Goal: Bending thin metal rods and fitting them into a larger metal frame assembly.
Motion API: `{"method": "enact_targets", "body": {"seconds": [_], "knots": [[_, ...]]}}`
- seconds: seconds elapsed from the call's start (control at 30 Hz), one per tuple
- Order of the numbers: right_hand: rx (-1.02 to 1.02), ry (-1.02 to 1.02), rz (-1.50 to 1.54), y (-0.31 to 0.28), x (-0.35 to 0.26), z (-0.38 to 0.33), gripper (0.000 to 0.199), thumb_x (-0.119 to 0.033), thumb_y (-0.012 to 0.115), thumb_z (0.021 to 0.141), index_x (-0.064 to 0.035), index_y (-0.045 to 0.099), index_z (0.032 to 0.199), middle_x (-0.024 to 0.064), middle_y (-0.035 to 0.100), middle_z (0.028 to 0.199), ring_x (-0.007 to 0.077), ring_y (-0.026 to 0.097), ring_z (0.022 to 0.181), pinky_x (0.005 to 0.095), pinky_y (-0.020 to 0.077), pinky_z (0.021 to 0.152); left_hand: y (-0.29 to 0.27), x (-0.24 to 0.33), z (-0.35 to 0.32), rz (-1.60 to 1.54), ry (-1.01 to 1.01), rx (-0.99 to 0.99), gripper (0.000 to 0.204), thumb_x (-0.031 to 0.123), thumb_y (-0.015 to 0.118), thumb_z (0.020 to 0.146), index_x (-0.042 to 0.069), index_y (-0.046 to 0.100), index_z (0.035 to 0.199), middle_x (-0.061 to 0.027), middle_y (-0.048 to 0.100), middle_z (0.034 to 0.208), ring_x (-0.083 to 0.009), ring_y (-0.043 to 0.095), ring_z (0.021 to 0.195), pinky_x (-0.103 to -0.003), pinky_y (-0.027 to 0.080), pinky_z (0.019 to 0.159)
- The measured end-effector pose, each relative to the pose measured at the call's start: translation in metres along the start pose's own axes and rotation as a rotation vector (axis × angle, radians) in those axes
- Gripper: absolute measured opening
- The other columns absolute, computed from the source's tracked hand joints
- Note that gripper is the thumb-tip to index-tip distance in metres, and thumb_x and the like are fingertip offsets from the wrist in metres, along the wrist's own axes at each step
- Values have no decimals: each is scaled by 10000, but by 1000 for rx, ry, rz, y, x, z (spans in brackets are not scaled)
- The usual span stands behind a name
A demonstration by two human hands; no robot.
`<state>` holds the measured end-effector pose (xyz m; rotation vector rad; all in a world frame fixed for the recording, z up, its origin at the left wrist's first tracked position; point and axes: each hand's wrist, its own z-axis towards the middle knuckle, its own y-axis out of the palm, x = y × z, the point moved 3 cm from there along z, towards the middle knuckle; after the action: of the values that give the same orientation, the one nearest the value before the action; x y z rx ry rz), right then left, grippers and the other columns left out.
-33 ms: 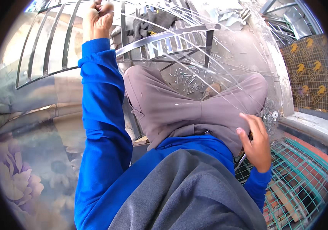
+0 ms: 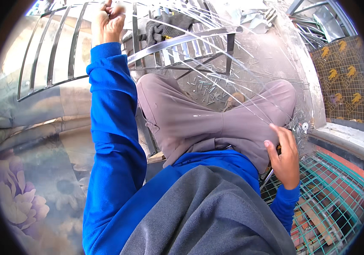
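Note:
My left hand (image 2: 109,26) is stretched far forward at the top edge, beside a dark metal grille (image 2: 51,46). Its fingers are curled closed, and what they hold, if anything, cannot be made out. Several long thin metal strips (image 2: 216,50) slant from the far top down across my lap. Their near ends reach the fingertips of my right hand (image 2: 285,159), by my right thigh. That hand is open, index finger extended and thumb apart. Behind it, a small dark and yellow thing is mostly hidden.
A metal frame with slats (image 2: 186,40) stands ahead of my knees, a dark grey cloth (image 2: 169,26) on it. Metal offcuts (image 2: 207,89) litter the floor. Green wire mesh (image 2: 331,191) lies at lower right, below a patterned board (image 2: 348,80). Flowered sheeting (image 2: 24,199) spreads left.
My right hand has shifted very slightly, its fingertips a little to the right. The left hand stays almost in place.

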<state>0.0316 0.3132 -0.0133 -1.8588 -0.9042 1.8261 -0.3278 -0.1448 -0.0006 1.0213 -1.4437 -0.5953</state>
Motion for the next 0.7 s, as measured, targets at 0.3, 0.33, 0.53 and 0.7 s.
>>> {"method": "enact_targets", "body": {"seconds": [0.3, 0.33, 0.53, 0.7], "knots": [[382, 180, -337, -10, 88, -5, 181, -172, 619, 978, -48, 696, 1084, 141, 679, 997, 293, 647, 955, 418, 439, 908, -40, 11, 34, -8, 7, 0, 228, 25, 457, 1036, -82, 539, 1219, -4, 385, 706, -104, 305, 531, -230, 305, 457], [298, 204, -334, -12, 92, -4, 216, -185, 561, 1013, -30, 706, 1053, 126, 680, 863, 235, 665, 830, 373, 487, 775, -42, 13, 36, -88, -41, 5, 209, 33, 460, 1034, -77, 539, 1194, -12, 394, 714, -108, 323, 536, -229, 326, 460], [190, 187, 125, -27, 48, -13, 284, -194, 547, 1016, 9, 705, 896, 114, 681, 792, 168, 614, 692, 315, 456, 651, 8, -1, 3, -146, -67, -269, 117, 106, 482, 1025, 7, 542, 1002, -53, 464, 773, -171, 472, 695, -301, 461, 682], [59, 77, 414, -26, -28, -12, 315, -165, 512, 1005, 36, 622, 1221, 55, 639, 719, 99, 545, 615, 276, 438, 590, 93, -45, -51, 195, 199, -379, 169, 129, 517, 985, 59, 664, 1030, -49, 656, 827, -181, 580, 682, -337, 468, 636]]}}
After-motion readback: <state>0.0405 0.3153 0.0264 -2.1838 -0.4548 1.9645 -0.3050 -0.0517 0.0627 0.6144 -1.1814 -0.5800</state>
